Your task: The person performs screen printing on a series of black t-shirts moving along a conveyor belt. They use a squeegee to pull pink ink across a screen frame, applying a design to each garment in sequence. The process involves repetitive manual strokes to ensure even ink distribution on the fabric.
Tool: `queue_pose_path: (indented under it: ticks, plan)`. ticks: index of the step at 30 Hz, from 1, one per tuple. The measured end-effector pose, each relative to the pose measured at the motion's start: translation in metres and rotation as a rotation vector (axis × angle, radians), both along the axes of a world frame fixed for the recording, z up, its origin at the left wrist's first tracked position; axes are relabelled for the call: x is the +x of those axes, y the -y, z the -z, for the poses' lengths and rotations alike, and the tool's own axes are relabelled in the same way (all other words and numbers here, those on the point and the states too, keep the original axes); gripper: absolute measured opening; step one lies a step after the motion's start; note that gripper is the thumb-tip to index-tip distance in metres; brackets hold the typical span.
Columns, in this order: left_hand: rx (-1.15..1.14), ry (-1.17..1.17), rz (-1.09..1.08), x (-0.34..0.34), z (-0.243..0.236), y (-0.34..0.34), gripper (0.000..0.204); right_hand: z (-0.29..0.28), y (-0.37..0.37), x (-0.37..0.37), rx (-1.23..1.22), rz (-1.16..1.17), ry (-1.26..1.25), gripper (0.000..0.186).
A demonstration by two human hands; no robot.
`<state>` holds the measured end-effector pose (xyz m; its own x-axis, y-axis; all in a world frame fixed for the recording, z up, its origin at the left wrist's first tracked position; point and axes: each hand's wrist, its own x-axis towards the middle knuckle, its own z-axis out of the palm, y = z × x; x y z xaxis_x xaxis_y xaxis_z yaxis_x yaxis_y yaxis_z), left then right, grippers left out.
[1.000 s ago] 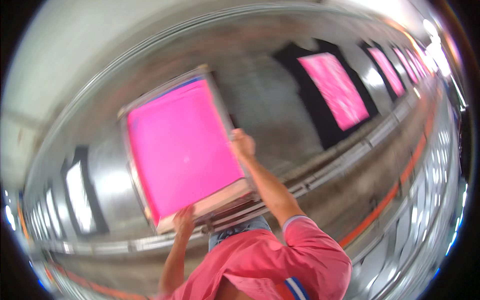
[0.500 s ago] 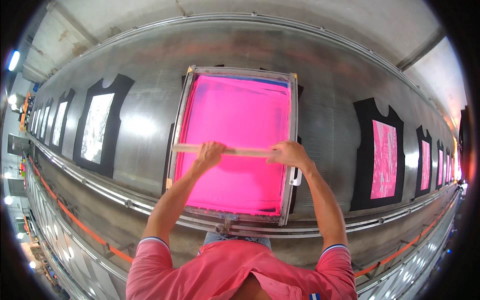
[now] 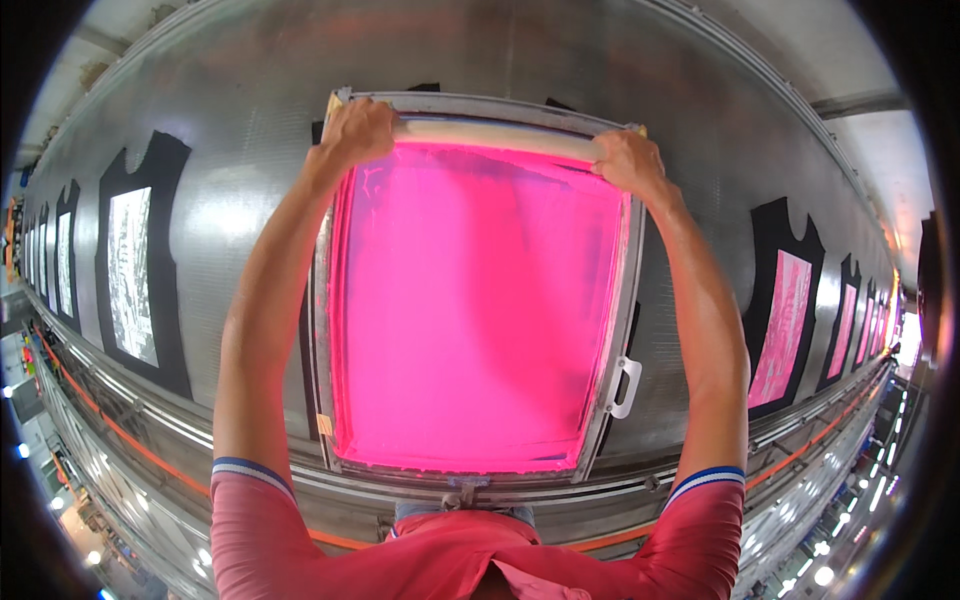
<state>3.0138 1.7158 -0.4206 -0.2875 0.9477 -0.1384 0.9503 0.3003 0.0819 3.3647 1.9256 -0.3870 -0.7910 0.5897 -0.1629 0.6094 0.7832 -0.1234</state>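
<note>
A metal-framed screen coated in bright pink ink lies in front of me over dark fabric. A pale squeegee spans its far end, just inside the top bar of the frame. My left hand grips the bar's left end at the upper left corner. My right hand grips the other end at the upper right. A white handle sticks out from the frame's lower right side.
The long metal table bears several black garment pieces: those on the left with silvery printed panels, those on the right with pink panels. A metal rail runs along the near edge, with an orange beam below.
Half a second ago the squeegee crossed the middle of the screen; both my hands have moved it forward to the far end, arms more stretched out. The view has also steadied since a second ago.
</note>
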Motion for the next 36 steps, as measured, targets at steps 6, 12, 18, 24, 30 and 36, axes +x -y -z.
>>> queue_pose_path:
  ticks: [6,12,18,24,30,36]
  plan:
    - [0.016,0.033,-0.029,0.009,0.006,0.010,0.029,0.014,0.009,0.003,-0.020,0.058,-0.033,0.033]
    - [0.162,0.018,-0.009,0.039,0.011,0.057,0.033,0.018,0.059,0.028,0.041,0.062,-0.089,0.032]
    - [0.006,0.034,-0.096,0.094,0.013,0.146,0.032,0.020,0.144,0.083,0.009,0.045,-0.141,0.030]
    - [0.066,0.082,-0.066,0.164,0.004,0.259,0.038,0.023,0.250,0.154,-0.024,0.014,-0.169,0.024]
    - [0.074,0.092,-0.067,0.240,0.000,0.379,0.041,0.019,0.366,0.225,-0.071,0.003,-0.172,0.026]
    - [0.076,0.130,-0.072,0.301,-0.009,0.468,0.041,0.012,0.457,0.282,-0.079,-0.012,-0.177,0.036]
